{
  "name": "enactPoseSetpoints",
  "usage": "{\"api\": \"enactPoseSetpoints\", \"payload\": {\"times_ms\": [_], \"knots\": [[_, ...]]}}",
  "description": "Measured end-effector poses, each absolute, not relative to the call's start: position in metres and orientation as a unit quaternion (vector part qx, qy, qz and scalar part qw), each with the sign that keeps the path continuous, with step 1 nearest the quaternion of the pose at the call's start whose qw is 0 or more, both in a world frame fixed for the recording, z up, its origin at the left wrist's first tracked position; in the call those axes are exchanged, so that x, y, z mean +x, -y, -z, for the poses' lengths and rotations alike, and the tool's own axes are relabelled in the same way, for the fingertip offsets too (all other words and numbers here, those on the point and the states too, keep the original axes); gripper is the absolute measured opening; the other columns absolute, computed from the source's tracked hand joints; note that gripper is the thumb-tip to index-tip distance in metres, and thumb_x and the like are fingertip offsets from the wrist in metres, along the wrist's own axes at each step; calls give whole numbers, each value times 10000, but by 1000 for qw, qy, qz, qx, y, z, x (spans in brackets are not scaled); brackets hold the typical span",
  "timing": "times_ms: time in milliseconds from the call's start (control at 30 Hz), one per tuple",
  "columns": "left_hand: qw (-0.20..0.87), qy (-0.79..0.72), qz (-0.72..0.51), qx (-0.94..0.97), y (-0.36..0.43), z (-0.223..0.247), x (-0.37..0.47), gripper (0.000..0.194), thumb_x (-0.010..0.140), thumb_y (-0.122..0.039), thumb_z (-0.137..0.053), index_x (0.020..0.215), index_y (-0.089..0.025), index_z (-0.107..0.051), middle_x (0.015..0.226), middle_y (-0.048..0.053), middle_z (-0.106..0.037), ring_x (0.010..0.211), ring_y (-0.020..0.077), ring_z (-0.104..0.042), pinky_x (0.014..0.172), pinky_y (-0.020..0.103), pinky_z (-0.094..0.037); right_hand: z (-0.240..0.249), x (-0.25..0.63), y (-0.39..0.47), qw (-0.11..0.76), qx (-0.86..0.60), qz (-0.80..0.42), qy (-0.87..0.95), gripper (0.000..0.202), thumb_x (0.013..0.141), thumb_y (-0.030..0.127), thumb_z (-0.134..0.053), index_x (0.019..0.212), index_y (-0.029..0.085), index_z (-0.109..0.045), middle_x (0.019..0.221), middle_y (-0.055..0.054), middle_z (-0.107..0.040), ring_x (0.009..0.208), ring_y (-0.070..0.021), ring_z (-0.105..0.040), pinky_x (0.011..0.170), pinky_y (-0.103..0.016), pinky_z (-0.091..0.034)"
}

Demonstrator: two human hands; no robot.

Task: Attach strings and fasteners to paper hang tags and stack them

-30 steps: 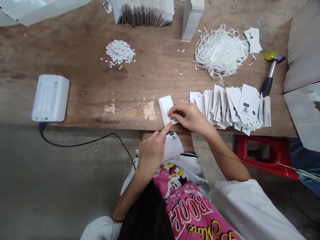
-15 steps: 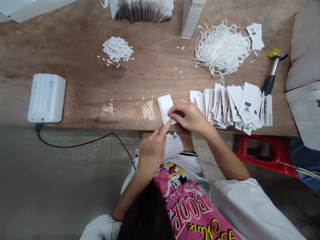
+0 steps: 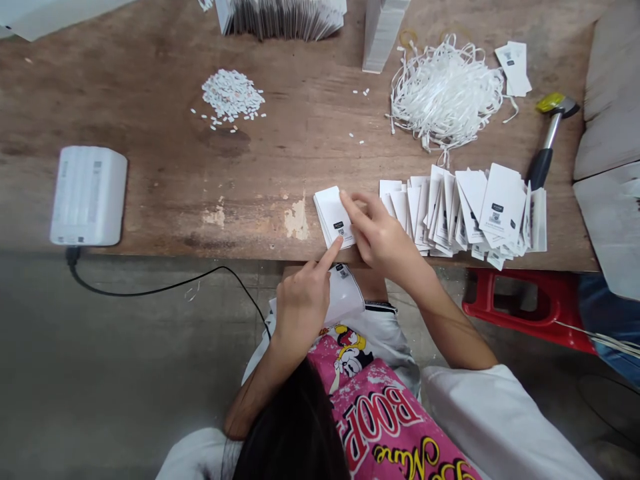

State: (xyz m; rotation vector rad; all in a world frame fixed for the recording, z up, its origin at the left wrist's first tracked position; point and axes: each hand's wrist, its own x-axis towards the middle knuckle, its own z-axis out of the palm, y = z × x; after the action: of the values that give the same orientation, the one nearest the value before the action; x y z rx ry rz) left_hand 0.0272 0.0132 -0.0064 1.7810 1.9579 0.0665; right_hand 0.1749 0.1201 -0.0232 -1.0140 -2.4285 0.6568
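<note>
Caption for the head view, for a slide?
Left hand and right hand at a small stack of white cards, a tangle of white cords beyond.

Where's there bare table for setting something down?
A patch of table lies bare between the white box and the card stack, in front of the pile of small pieces; another behind the box, left of that pile. Crowded right of the stack: right hand, fanned cards, tangled strings, hammer.
</note>
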Motion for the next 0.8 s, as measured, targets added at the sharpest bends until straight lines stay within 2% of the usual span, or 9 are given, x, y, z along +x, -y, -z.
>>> {"api": "enactPoseSetpoints", "payload": {"times_ms": [67,200,367,433,533,600,700,800], "knots": [[244,-717,-34,653,-14,6,27,615,912,-167,-494,1464,-385,-332,971,16,-737,675,192,-667,542,269,-413,22,177,-117,218,-377,-206,876,557,921,81,-381,1463,206,-347,1347,-170,-473,1091,-242,-569,874,-425,-524],[248,-711,-63,655,-15,11,25,600,893,-156,-533,1436,-365,-389,928,0,-741,691,180,-678,552,251,-434,24,181,-108,177,-322,-130,921,373,933,161,-468,1301,142,-530,1299,-162,-554,1194,-284,-498,953,-469,-473],[230,-696,-199,650,-2,19,13,612,888,-187,-582,1437,-323,-347,875,-53,-733,774,132,-694,692,230,-504,29,188,-98,145,-300,-53,941,309,927,193,-527,1225,127,-575,1297,-144,-581,1184,-282,-478,924,-445,-451],[193,-676,-268,659,10,14,5,563,881,-196,-610,1397,-269,-398,883,-37,-736,783,121,-691,762,245,-519,28,190,-98,153,-289,-31,944,277,924,198,-540,1186,126,-591,1260,-143,-599,1163,-274,-479,907,-426,-446],[122,-574,-338,735,35,-5,-6,331,877,-149,-605,1203,-192,-574,939,21,-753,876,141,-689,827,284,-525,25,193,-99,166,-273,-17,947,260,914,214,-565,1157,128,-594,1177,-143,-623,1087,-260,-497,846,-395,-447],[69,-489,-358,792,53,-16,-8,179,905,-151,-548,1051,-190,-643,978,23,-762,963,147,-674,839,297,-518,23,194,-100,175,-265,-6,948,253,909,205,-573,1152,136,-588,1121,-135,-629,994,-242,-507,787,-374,-439],[-46,-456,-423,781,71,-20,-1,203,921,-164,-509,829,-235,-676,1018,-36,-763,849,82,-646,746,248,-476,20,196,-101,192,-246,18,950,237,906,166,-566,1143,155,-577,993,-106,-628,847,-204,-483,712,-345,-412],[-136,-430,-524,722,75,-10,8,284,894,-163,-513,654,-251,-637,951,-51,-774,683,90,-581,587,262,-430,18,198,-102,221,-228,40,947,232,896,124,-567,1126,160,-577,858,-73,-603,752,-177,-451,656,-319,-390]]}}
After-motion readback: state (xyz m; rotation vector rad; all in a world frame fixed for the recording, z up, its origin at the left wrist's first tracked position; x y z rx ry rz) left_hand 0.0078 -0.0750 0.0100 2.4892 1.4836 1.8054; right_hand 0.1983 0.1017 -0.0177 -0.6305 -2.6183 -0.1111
